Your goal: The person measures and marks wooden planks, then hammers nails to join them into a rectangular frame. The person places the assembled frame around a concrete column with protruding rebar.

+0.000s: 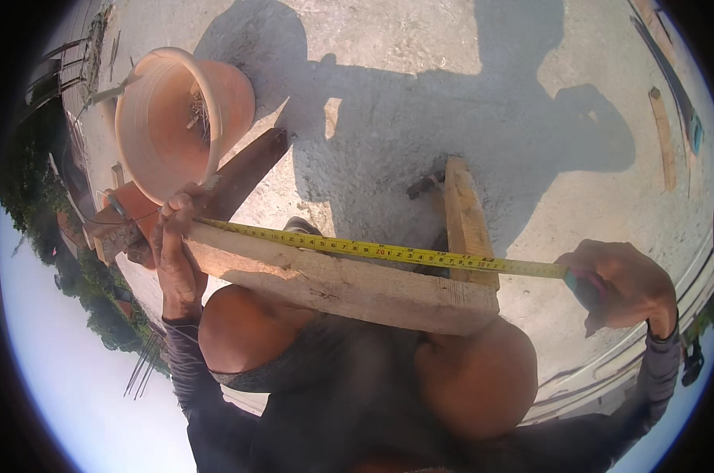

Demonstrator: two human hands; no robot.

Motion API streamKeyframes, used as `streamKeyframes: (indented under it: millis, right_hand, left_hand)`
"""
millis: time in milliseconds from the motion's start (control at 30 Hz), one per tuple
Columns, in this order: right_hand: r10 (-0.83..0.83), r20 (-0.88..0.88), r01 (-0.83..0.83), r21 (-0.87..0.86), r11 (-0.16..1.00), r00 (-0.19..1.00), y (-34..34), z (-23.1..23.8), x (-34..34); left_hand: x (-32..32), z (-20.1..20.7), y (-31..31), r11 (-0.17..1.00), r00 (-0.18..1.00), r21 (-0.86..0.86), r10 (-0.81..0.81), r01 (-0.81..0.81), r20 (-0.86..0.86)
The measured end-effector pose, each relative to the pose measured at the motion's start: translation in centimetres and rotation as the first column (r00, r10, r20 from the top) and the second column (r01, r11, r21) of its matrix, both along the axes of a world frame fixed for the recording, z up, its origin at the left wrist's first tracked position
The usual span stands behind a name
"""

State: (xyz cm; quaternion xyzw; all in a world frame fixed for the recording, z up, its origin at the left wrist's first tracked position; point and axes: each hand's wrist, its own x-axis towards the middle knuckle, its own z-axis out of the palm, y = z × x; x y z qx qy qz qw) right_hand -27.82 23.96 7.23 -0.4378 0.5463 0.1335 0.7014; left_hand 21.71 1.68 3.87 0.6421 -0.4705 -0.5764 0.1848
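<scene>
A squared wooden beam (333, 284) lies across my bent knees. My left hand (175, 252) is closed around its left end, where the yellow blade of a tape measure (380, 252) starts. The blade stretches along the beam's far edge and runs past its right end. Beyond that end, my right hand (629, 280) is wrapped round the tape measure's case (584, 290), which shows some teal and is mostly covered by the fingers. A second piece of wood (467, 213) stands out away from me at the beam's right end. How the two pieces are joined is hidden.
An orange bucket (234, 102) lies tipped at the far left with bits of debris inside. A reddish-brown board (250, 173) is beside it. At the right lie a wooden strip (663, 138) and a long dark object with a teal part (694, 130). Shadows cross the concrete (388, 35).
</scene>
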Motion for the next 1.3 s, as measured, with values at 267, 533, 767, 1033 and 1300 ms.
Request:
streamKeyframes:
  millis: [267, 533, 767, 1033, 1300]
  right_hand:
    - [0.173, -0.09, -0.175, -0.024, 0.984, 0.981, 0.0, 0.3, 0.4]
    - [0.202, -0.073, -0.2, 0.036, 0.979, 0.977, -1.0, 0.4, 0.7]
    - [0.115, -0.061, -0.106, 0.131, 0.986, 0.991, -0.9, 0.3, 0.6]
    - [-0.163, -0.238, 0.108, -0.23, 0.967, 0.957, 0.8, -1.6, -0.1]
    - [-0.403, -0.489, 0.128, -0.501, 0.856, 0.774, 2.9, -10.9, 0.8]
  left_hand:
    - [-0.2, -0.2, -0.3, 0.998, 1.0, 0.058, 0.02, -0.02, -0.013]
    - [0.5, -0.1, -0.5, 0.998, 0.999, 0.062, -0.024, 0.025, -0.022]
    - [-0.5, -0.2, -0.7, 0.998, 0.998, 0.068, 0.013, -0.01, -0.054]
    - [-0.5, 0.7, 0.3, 0.996, 0.996, -0.067, -0.07, 0.066, -0.053]
    - [-0.5, 0.2, 0.1, 0.99, 0.991, -0.133, -0.066, 0.05, -0.118]
